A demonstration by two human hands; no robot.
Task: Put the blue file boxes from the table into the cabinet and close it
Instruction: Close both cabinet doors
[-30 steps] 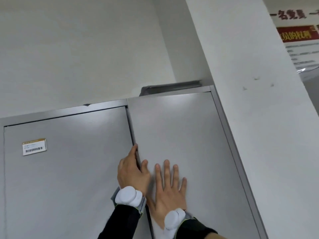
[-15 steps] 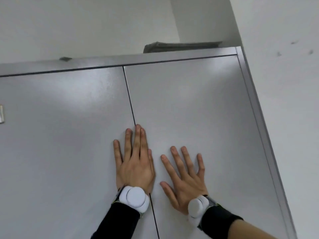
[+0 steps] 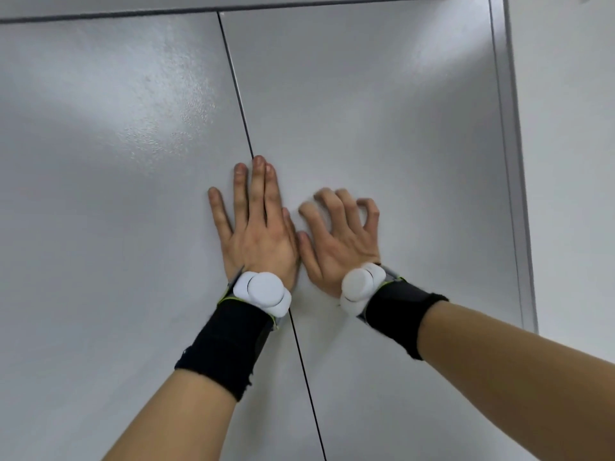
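The cabinet fills nearly the whole view, grey metal, its two doors meeting along a thin dark seam that runs top to bottom. The left door and right door look flush with each other, with no gap that I can make out, so the cabinet appears shut. The blue file boxes are nowhere to be seen; I take it they are behind the doors, though nothing here proves it, and the table is out of view.

The left hand lies flat across the seam, palm down, fingers straight and close together with only the little finger angled away, the fingertips touching the metal right at the seam. Just beside it, the thumbs almost touching, the right hand rests on the right door, but its fingers are curled and spread, knuckles raised, as if only the tips and the heel of the palm bear on the panel. Neither hand grips anything. Each wrist carries a white round device over a black wristband.

This looks like the closing press, the last step. What remains, as I judge it, is a firm even push near the seam so both doors seat and catch, then lifting the hands away to check that neither springs back. To the right a pale wall stands beside the cabinet's frame.
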